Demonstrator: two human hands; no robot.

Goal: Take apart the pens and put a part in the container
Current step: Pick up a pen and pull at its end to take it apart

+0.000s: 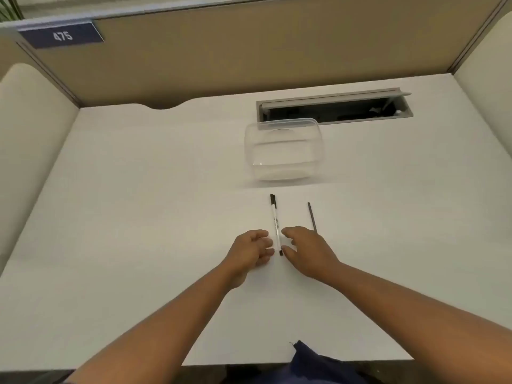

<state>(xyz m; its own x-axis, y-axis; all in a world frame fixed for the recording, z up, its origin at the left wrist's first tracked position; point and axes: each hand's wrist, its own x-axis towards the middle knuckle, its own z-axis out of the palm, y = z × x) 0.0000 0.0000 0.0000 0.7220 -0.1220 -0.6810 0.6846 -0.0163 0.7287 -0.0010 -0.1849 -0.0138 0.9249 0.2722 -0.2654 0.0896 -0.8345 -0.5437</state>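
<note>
- Nearest the camera, a scrap of dark blue cloth [307, 356] shows at the front edge of the white worktop [133, 217], between the two bare forearms that reach forward over it.
- The left hand [250, 252] sits just left of the white pen [275, 223], fingers curled loosely, their tips at the pen's near end; its grip is released, closed on nothing.
- The right hand [306, 250] sits just right of the same pen, fingers spread and pointing toward it; its grip is also released. Whether any fingertip actually touches the barrel cannot be told.
- The white pen lies flat on the worktop in the gap between the two hands. Its long axis runs near to far, tilted slightly left at the far end. A black cap is on the far end and a small black tip shows at the near end.
- Count: two pens. The second is a thin dark pen [312, 217], lying to the right of the white one, roughly parallel, its near end hidden behind the right hand.
- Farther on stands one clear plastic container [284, 151], open-topped and empty, well apart from both pens.
- Behind it an open cable hatch [335, 106] is set into the worktop.
- At the back, a tan partition [249, 51] carries a blue plate [62, 36] reading 475.
</note>
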